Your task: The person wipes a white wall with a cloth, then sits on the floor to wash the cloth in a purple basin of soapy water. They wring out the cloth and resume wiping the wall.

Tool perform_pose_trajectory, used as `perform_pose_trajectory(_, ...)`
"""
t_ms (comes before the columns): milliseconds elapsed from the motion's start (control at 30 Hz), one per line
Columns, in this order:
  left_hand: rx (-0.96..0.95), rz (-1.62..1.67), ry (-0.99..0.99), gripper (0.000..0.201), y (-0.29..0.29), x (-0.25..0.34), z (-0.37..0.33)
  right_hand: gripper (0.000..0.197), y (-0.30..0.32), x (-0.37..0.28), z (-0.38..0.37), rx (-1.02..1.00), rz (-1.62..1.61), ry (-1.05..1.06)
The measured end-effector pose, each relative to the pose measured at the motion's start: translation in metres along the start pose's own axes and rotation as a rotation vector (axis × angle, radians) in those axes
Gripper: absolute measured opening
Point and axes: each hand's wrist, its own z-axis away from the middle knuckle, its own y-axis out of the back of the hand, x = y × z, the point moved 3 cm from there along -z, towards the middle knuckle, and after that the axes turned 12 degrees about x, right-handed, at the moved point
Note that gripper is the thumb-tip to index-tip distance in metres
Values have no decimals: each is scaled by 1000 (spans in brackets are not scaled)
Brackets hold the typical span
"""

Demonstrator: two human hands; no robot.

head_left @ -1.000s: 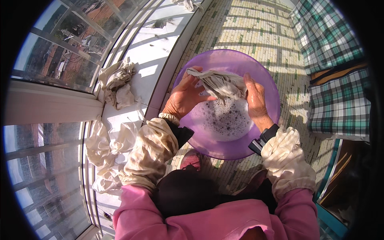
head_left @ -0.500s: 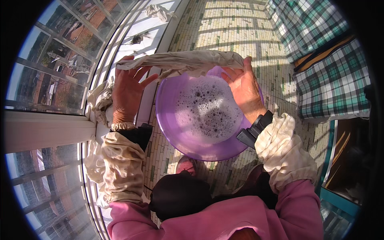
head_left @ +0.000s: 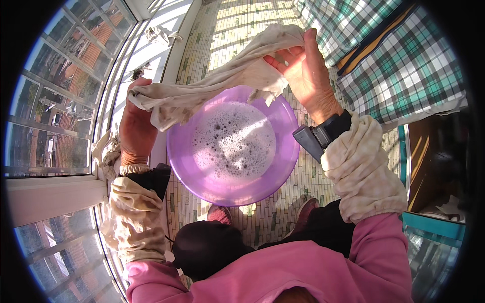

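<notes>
While both hands (head_left: 136, 132) (head_left: 305, 76) grip its ends, the cloth (head_left: 217, 83) stretches, seemingly taut, lower-left to upper-right

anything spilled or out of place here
No spill shows: the suds sit inside the purple basin. The wet cloth is stretched above it between the left hand and right hand. More cloths lie bunched along the window ledge.

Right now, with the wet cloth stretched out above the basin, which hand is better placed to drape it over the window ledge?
Probably the left hand: it grips the cloth end right beside the white window ledge, while the right hand holds the far end past the purple basin.
</notes>
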Motion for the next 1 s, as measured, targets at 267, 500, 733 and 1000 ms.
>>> perform_pose_trajectory(267,-483,-693,386,37,-65,-52,12,54,-8,-11,-1,-47,-298,-284)
perform_pose_trajectory(500,-255,-805,166,73,-102,-64,-17,51,-3,-10,-6,-266,-462,-353)
perform_pose_trajectory(733,-67,-782,-129,61,-111,-47,-47,24,16,-13,-12,107,-248,-159)
perform_pose_trajectory(1000,-187,-575,211,54,-128,-55,-50,40,12,-9,-6,-215,-519,-410)
